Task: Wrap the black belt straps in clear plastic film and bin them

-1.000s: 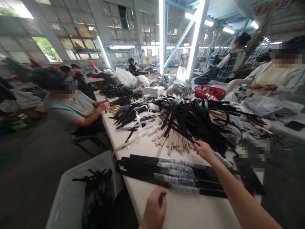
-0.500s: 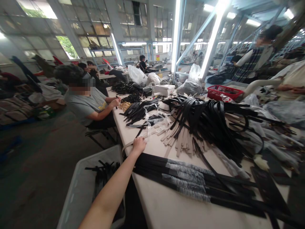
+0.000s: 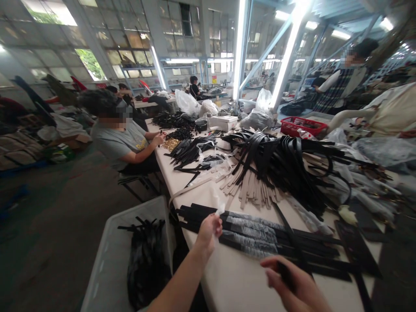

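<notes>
My left hand (image 3: 209,232) is closed on a thin strip of clear plastic (image 3: 217,200), which sticks up from the fingers and hangs below them. It is above the left part of a row of flat black straps (image 3: 195,213) with crinkled clear wrap (image 3: 256,234) round their middle. My right hand (image 3: 289,279) is at the lower right, in front of the straps. Its thumb and fingers are curled round a short dark piece (image 3: 286,274), blurred, that looks like a black strap.
A big heap of black straps with beige undersides (image 3: 279,156) covers the table's middle. A white bin (image 3: 107,260) with black strips stands left of the table (image 3: 234,277). A person (image 3: 126,138) sits at the left edge, near gold-coloured pieces (image 3: 171,144). A red basket (image 3: 302,126) is further back.
My left hand has moved right and nearer, from the table's left edge to over the wrapped straps, with the plastic strip raised. My right hand has come into view with the dark piece.
</notes>
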{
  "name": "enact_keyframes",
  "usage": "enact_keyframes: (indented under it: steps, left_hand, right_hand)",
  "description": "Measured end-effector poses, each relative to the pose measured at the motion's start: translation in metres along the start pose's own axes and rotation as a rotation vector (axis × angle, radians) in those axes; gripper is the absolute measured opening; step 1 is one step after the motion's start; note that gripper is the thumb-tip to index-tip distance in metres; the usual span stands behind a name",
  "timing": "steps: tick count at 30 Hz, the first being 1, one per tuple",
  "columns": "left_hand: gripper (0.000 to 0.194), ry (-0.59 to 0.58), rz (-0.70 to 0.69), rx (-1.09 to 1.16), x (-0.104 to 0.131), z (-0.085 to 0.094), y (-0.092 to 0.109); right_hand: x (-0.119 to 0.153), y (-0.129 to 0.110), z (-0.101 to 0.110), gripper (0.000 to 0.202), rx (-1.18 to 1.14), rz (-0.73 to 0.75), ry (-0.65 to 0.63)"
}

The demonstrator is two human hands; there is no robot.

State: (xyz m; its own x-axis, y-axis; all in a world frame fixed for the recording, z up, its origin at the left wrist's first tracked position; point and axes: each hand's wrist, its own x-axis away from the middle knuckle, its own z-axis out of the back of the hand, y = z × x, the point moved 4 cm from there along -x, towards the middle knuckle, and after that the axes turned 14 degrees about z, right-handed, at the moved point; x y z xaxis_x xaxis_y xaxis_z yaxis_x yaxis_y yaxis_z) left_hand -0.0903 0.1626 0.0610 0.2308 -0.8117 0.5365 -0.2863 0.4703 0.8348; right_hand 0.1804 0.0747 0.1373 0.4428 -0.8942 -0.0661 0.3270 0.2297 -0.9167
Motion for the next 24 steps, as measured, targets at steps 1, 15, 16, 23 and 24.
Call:
enact_keyframes:
  steps: [1, 15, 16, 23, 24]
  left_hand:
    - [0.027, -0.044, 0.081, 0.175, 0.014, -0.007, -0.017]
    - [0.036, -0.049, 0.302, 0.619, 0.099, -0.019, -0.094]
    - [0.038, -0.051, 0.268, 0.608, 0.100, -0.018, -0.097]
    - [0.037, -0.070, 0.173, 0.562, 0.098, -0.007, -0.107]
    - [0.036, -0.084, 0.173, 0.558, 0.097, -0.006, -0.106]
  right_hand:
    - [-0.009, 0.000, -0.020, 0.038, 0.010, -0.024, 0.073]
    - [-0.001, 0.018, -0.121, 0.034, -0.095, -0.125, 0.154]
    - [0.000, 0.020, -0.122, 0.033, -0.085, -0.127, 0.179]
    - [0.015, 0.028, -0.124, 0.023, 0.105, -0.159, 0.241]
    - [0.017, 0.026, -0.124, 0.025, 0.132, -0.155, 0.248]
